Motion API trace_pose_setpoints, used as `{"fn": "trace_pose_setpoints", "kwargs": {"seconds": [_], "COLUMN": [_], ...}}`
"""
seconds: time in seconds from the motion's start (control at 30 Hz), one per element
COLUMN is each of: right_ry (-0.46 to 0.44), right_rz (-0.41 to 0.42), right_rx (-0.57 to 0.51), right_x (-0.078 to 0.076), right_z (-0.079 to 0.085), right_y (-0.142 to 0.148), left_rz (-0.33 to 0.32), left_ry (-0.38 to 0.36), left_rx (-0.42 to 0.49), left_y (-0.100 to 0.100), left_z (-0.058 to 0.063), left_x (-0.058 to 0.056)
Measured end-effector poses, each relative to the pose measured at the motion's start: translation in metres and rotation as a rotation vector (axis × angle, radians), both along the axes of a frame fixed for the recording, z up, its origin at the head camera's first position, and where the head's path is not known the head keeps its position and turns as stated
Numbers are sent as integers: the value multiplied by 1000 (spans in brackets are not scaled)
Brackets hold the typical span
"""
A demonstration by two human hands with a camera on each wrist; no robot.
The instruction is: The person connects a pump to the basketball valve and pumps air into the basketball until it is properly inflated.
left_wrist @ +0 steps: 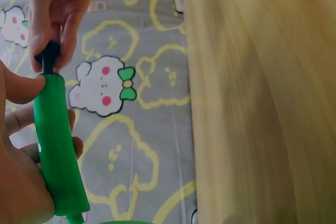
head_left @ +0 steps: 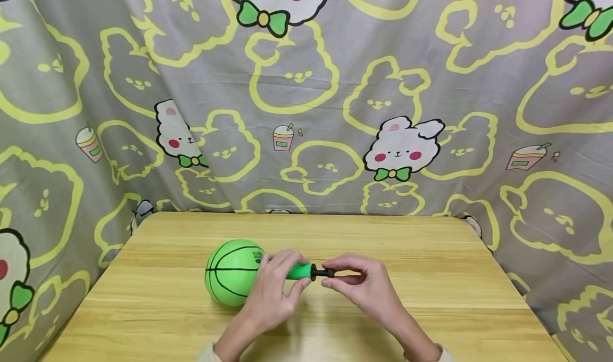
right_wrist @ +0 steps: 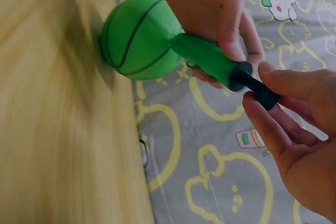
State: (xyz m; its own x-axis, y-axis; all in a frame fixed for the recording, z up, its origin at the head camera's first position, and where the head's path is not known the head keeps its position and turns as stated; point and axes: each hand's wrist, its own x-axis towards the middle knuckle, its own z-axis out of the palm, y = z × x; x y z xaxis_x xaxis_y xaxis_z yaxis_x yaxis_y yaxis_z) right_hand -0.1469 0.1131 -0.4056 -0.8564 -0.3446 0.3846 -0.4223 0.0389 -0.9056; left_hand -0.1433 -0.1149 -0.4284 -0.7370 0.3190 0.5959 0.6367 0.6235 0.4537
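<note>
A green ball (head_left: 231, 272) with black basketball lines sits left of centre on the table. My left hand (head_left: 276, 285) grips the green barrel of a hand pump (right_wrist: 207, 60), whose far end meets the ball in the right wrist view. With thumb and fingers, my right hand (head_left: 366, 285) pinches the pump's black handle (right_wrist: 266, 98). A short length of black rod (head_left: 322, 272) shows between barrel and handle. In the left wrist view the barrel (left_wrist: 59, 145) lies against the left palm, and only a sliver of the ball shows at the bottom edge.
The wooden table (head_left: 431, 245) spreads around the hands. Behind and at both sides hangs a grey curtain (head_left: 316, 96) printed with yellow outlines and white rabbit faces.
</note>
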Motion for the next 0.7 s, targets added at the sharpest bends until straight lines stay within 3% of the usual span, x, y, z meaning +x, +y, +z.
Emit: {"fn": "trace_pose_setpoints", "kwargs": {"seconds": [0.23,0.7], "right_ry": [44,29], "right_rz": [2,6], "right_rx": [25,58], "right_x": [-2,-3], "right_z": [11,33], "right_y": [17,53], "left_rz": [26,55], "left_ry": [-28,-9], "left_rx": [24,46], "left_y": [-7,-17], "left_z": [2,6], "left_x": [-3,-8]}}
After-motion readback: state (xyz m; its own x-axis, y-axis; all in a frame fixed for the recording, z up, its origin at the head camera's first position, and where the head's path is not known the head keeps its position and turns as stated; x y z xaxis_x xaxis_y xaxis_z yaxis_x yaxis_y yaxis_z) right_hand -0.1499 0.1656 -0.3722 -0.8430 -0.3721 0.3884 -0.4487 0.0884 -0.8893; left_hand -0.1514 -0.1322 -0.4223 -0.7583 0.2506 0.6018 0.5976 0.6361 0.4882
